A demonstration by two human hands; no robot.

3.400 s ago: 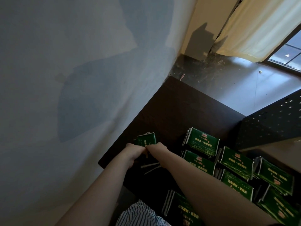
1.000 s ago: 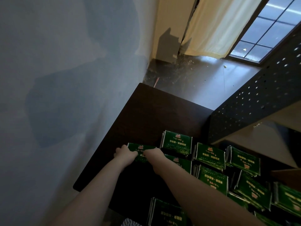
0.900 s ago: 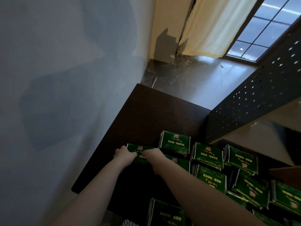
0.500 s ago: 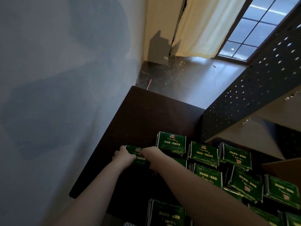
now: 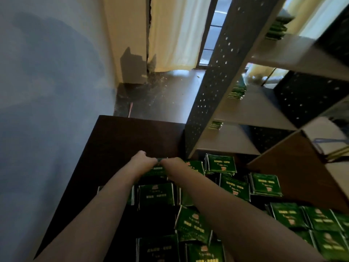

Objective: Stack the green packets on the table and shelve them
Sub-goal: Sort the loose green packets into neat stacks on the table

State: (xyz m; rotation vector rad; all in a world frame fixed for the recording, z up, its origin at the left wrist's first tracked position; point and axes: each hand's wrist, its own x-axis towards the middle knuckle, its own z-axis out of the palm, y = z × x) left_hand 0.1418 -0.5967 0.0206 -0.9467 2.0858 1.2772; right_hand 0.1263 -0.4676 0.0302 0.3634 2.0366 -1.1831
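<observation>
left hand [image 5: 144,160] and right hand [image 5: 172,163] met at the far part of the table [image 5: 117,140], backs toward the camera. each curled round one side of a small green stack [image 5: 157,169] gripped between them. only a strip of the stack showed between the wrists, and whether it rested on the table or hung just above it could not be told. motion blurred the whole view.

nearer the body and out to the right, more green packets [image 5: 221,164] lay over the dark tabletop in rough piles. some overlapped and several sat under the right forearm. just right of the hands stood a shelf [image 5: 213,87] with a grey perforated side panel, close against the table's right side. green packets sat on three of its boards: a low pile [image 5: 216,125], a middle pile [image 5: 236,91] and a high pile [image 5: 277,25].

left of the table ran a blue-grey wall [image 5: 47,91]. beyond the table lay dark floor [image 5: 166,91], a pale curtain [image 5: 173,31] and a window [image 5: 211,35].
</observation>
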